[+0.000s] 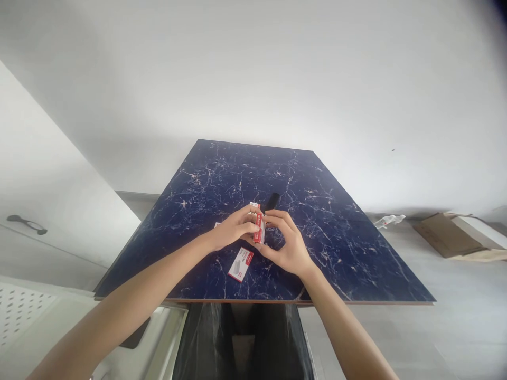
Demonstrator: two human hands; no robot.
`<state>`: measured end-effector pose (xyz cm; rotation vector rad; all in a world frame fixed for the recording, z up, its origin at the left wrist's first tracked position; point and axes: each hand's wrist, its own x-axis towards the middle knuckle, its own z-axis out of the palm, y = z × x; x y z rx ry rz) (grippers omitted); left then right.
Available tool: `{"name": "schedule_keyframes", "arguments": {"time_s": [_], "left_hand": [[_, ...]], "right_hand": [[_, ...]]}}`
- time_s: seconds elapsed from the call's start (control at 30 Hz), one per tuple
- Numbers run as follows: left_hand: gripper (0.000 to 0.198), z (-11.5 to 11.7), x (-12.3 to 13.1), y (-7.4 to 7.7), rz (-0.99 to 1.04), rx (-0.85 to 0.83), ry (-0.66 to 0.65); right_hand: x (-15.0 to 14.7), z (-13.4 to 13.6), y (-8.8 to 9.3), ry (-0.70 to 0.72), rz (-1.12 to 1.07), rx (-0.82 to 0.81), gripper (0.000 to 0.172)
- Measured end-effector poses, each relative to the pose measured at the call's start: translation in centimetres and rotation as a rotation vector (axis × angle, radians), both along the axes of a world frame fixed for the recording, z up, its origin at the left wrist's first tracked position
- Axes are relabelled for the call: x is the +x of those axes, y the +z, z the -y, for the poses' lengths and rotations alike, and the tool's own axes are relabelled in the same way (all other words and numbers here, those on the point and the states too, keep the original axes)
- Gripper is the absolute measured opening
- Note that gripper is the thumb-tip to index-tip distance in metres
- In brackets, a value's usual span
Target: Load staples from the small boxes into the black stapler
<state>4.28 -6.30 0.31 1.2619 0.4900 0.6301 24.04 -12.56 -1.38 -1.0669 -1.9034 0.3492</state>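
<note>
My left hand (237,228) is closed on a small red-and-white box (259,230), its thumb lying over the box's front. From the other side my right hand (288,243) curves round the same box. Its index finger touches near the top end and its thumb the bottom end. A flat red-and-white box (241,264), printed with a picture of a grey staple strip, lies on the table just below the hands. Another red-and-white piece (254,205) shows partly behind my left fingers. Beyond my right fingertips lies a black oblong object (272,201), partly hidden.
The dark blue marble-patterned table (336,253) stands against a white wall. On the floor to the right are a clear plastic bottle (390,220) and an opened cardboard box (449,235). A white door with a dark handle (27,224) is at left.
</note>
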Motion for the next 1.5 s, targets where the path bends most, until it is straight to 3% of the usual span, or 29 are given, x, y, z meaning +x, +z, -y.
{"name": "schedule_keyframes", "arguments": {"time_s": [0.23,0.57,0.63,0.73,0.8,0.9,0.97,1.1,1.23,1.37,1.5], "left_hand": [[0.031,0.4,0.6,-0.4,0.034,-0.164,0.070],[0.035,0.4,0.8,-0.5,0.025,-0.124,0.149],[0.040,0.0,0.7,-0.4,0.035,-0.108,0.209],[0.048,-1.0,0.2,-0.3,-0.023,-0.097,0.332],[0.050,-1.7,-0.4,-0.3,-0.141,-0.063,0.306],[0.042,-2.2,-1.0,-0.8,-0.346,-0.007,0.130],[0.037,-2.3,-0.9,-1.4,-0.427,0.028,0.095],[0.043,-2.6,0.2,-2.4,-0.495,0.233,0.242],[0.049,-3.6,1.7,-2.7,-0.668,0.621,0.424],[0.042,-4.2,2.6,-2.3,-0.934,0.980,0.428],[0.046,-3.5,2.6,-1.9,-1.111,1.014,0.413]], "right_hand": [[0.4,0.0,0.6,0.006,-0.016,0.017,0.042],[0.3,0.1,-0.1,-0.021,0.044,0.065,0.040],[0.6,-0.3,0.2,-0.091,0.039,0.068,0.037],[1.4,-1.8,0.4,-0.332,-0.032,0.023,0.030],[1.8,-3.3,0.1,-0.441,-0.032,-0.094,0.037],[2.0,-5.0,-0.9,-0.446,0.039,-0.261,0.063],[1.7,-5.5,-1.6,-0.432,0.057,-0.283,0.077],[1.3,-5.6,-2.1,-0.396,0.025,-0.289,0.079],[1.2,-5.5,-1.9,-0.350,-0.030,-0.306,0.073],[1.3,-5.1,-1.6,-0.287,-0.014,-0.295,0.077],[1.4,-4.6,-1.5,-0.264,0.039,-0.278,0.088]]}}
